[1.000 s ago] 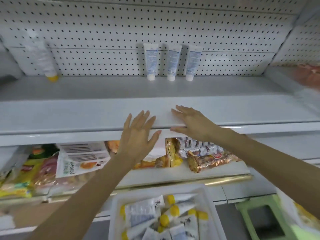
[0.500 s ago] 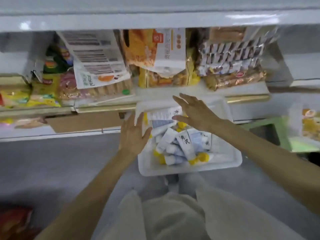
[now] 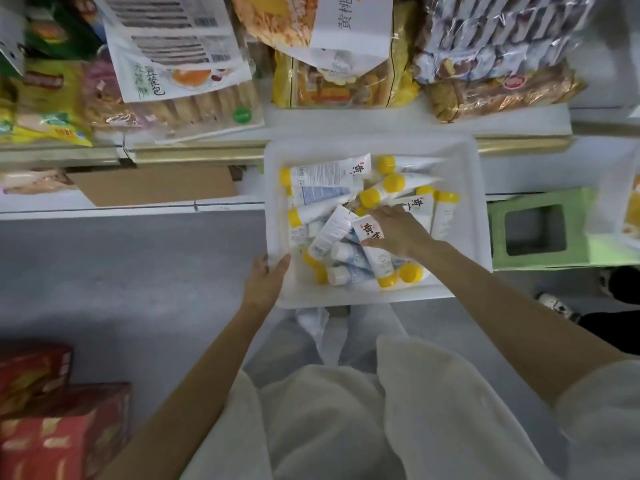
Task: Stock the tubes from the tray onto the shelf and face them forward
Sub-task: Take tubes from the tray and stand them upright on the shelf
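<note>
A second ago both hands were spread open against the edge of the upper shelf, where three tubes already stood faced forward; now the view has dropped to the floor and the hands are down at the tray — the restock has swung from placing back to picking.

Going left to right: the left hand has come to the near-left rim of the white tray, fingers curled over the edge and thumb on the inside wall, closed on the rim as if to steady it. Inside the tray lies a loose heap of tubes, mostly yellow-capped with a few white-capped ones, crossing each other at all angles and none aligned. The right hand has reached into the middle of that heap and its fingers are closing around one yellow-capped tube with red characters, cap toward the person — the grip looks set, though the tube has not left the pile. A green stool stands just beside the tray on the right.

The shelf being stocked is out of view above; only the lower shelf of snack packets shows. Many tubes remain, so the task looks early. The lift should be careful, since neighbouring tubes rest against the chosen one.
</note>
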